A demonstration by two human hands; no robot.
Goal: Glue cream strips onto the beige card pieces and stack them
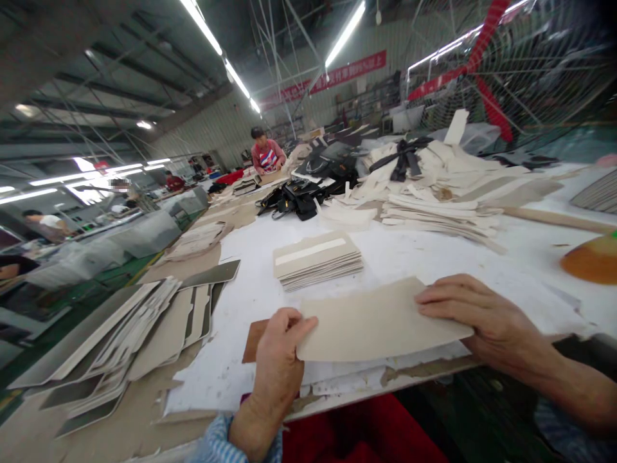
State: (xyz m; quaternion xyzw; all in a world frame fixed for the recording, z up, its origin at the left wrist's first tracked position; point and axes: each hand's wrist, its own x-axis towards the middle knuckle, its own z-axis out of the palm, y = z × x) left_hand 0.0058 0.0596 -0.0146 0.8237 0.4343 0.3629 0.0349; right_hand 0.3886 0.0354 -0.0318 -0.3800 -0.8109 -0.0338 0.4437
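Note:
A flat beige rectangular panel [371, 321] is held between my two hands, tilted just above the table's front edge. My left hand [282, 350] pinches its left end, thumb on top. At the other end, my right hand [463, 308] grips it with fingers over the upper face. A brown piece [253, 341] lies beside my left hand, partly covered by it. Just beyond the panel sits a neat stack of similar beige panels [318, 260], the top one bearing a white strip [311, 251].
Cut panels in loose piles [144, 341] cover the left side. Black straps and bags [308, 186] and heaps of pale strips [438, 212] lie at the back. A fan [482, 77] stands back right. A co-worker [267, 154] is at the far end.

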